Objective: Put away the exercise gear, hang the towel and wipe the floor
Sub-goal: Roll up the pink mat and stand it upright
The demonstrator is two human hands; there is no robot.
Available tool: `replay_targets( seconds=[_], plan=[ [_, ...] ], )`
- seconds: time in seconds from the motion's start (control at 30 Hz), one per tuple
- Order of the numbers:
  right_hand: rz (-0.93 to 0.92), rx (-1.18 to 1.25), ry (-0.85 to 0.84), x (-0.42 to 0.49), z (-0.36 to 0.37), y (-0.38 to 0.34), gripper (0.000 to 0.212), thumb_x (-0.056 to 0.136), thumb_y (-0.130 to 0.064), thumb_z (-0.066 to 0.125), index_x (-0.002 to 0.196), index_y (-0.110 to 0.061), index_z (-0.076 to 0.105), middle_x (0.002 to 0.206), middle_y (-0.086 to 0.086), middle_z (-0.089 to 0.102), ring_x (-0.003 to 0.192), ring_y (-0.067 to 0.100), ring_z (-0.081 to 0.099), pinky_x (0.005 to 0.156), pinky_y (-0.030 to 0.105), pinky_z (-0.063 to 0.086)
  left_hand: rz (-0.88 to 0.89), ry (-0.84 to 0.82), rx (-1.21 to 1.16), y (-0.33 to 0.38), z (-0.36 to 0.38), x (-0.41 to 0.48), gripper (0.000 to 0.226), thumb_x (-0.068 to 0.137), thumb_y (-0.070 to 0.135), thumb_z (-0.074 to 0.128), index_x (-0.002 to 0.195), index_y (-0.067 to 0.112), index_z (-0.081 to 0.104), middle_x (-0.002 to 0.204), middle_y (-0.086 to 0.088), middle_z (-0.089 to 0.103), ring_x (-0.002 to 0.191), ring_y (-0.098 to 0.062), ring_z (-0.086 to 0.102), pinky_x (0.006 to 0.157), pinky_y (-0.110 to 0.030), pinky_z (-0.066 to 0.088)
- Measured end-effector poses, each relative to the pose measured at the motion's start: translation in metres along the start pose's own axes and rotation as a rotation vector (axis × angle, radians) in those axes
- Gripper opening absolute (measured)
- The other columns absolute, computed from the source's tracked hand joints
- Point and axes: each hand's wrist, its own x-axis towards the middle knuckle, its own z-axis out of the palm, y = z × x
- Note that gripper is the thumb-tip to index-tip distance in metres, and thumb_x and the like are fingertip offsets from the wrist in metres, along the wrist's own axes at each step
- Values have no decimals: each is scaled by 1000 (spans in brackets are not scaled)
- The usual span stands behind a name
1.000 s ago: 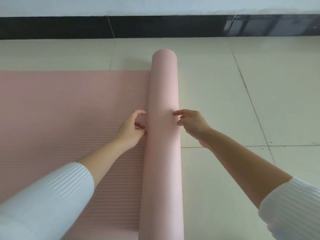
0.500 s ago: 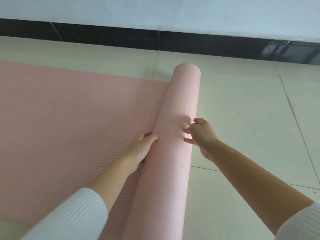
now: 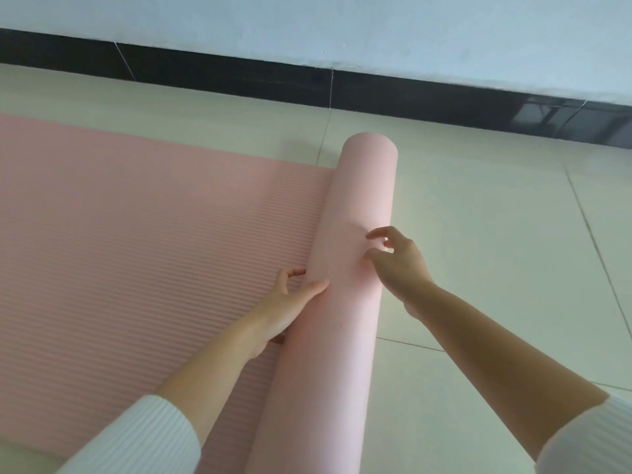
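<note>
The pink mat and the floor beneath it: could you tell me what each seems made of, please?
The pink exercise mat looks like soft foam, matt: fine parallel ribs on its flat part, a thick rolled part, no shine. The floor seems to be pale glazed tile, probably ceramic: straight joint lines and a faint sheen.

— What's carrying everything in front of you?
— The floor [image 3: 478, 234]: pale cream tiles with thin dark seams. At its far edge I see a black skirting strip [image 3: 205, 73].
— And what lies on it?
— One pink mat [image 3: 136, 251], partly rolled. Its flat ribbed stretch covers the floor's left side and runs out of my view there. The roll [image 3: 355, 217] lies along that stretch's right edge, joined to it, its far end pointing toward the far edge.
</note>
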Motion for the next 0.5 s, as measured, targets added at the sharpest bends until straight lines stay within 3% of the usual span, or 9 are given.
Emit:
replay_targets(
  seconds=[0.07,0.17,0.33,0.43,0.5],
  plan=[
    [63,102,29,-3,-9,6,30,87,-15,51,111,-30,60,120,0,53,82,8,54,72,32,54,36,-13,41,2,9,-2,58,74,63,68,120,48,36,95,13,74,80,-8,72,69,-30,53],
    [126,198,0,-6,-24,17,31,86,-11,54,111,-26,62,112,0,59,83,10,56,86,44,56,95,32,113,7,24,-4,61,71,61,72,116,47,35,96,10,72,80,-10,72,72,-33,56],
    [145,253,-37,-10,-35,33,36,84,-10,61,116,-25,62,113,3,61,98,15,60,85,40,56,154,95,318,13,41,-5,59,73,60,70,115,42,33,94,9,68,83,-14,68,80,-36,55],
    [91,241,-73,-9,-31,31,35,84,-12,61,113,-30,66,115,-1,60,103,15,59,82,32,54,96,74,216,7,26,-5,53,77,57,67,118,44,37,94,8,72,81,-14,71,76,-35,56],
    [32,199,-105,-8,-25,23,31,85,-13,60,108,-30,70,115,-8,63,106,13,57,81,27,44,50,72,112,-1,12,-5,45,81,54,63,120,46,42,94,9,74,81,-12,71,72,-33,56]
  ],
)
